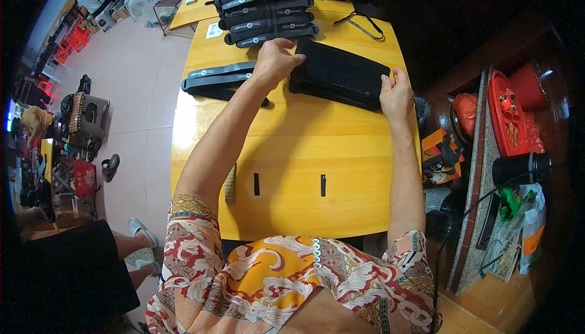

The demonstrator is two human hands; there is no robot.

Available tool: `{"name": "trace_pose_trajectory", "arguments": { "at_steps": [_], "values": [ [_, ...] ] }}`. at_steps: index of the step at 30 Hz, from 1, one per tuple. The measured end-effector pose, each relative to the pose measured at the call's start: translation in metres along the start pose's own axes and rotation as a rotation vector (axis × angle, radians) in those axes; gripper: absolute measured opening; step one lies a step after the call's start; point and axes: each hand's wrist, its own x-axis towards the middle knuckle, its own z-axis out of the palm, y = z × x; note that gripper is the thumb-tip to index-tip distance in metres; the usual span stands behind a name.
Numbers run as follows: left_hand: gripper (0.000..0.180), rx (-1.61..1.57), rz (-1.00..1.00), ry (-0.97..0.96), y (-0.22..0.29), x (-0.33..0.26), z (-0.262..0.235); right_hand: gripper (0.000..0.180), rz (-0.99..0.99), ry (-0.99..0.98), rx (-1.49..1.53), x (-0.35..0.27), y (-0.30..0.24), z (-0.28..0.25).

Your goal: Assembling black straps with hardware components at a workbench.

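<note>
White-lettered grey straps (247, 12), black stack (341, 71)

Head-worn fisheye, close above, tilted down toward twelve o'clock over the yellow tabletop (356, 145); wearer's patterned shirt (268, 273) at six.

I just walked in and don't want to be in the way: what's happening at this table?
A person is handling a black stack, with the left hand at its left end and the right hand at its right. Beyond it on the yellow table is a bundle of grey straps; other straps lie by the left forearm.
</note>
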Motion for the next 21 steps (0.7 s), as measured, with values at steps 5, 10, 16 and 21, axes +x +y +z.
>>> {"name": "trace_pose_trajectory", "arguments": {
  "at_steps": [5,10,16,21],
  "values": [
    [0.052,0.115,0.551,0.17,-0.021,0.021,0.017,0.036,-0.138,-0.019,-0.173,-0.008,-0.011,0.0],
    [0.05,-0.245,0.306,-0.078,-0.013,0.014,0.029,0.035,-0.159,-0.01,-0.085,-0.008,0.003,0.003],
    [0.046,-0.374,0.15,-0.051,-0.024,0.008,0.035,0.033,-0.18,-0.023,-0.015,0.0,0.006,0.009],
    [0.046,-0.296,0.44,0.044,-0.04,0.012,0.045,0.031,-0.221,-0.028,0.076,0.006,0.013,0.009]
  ]
}}
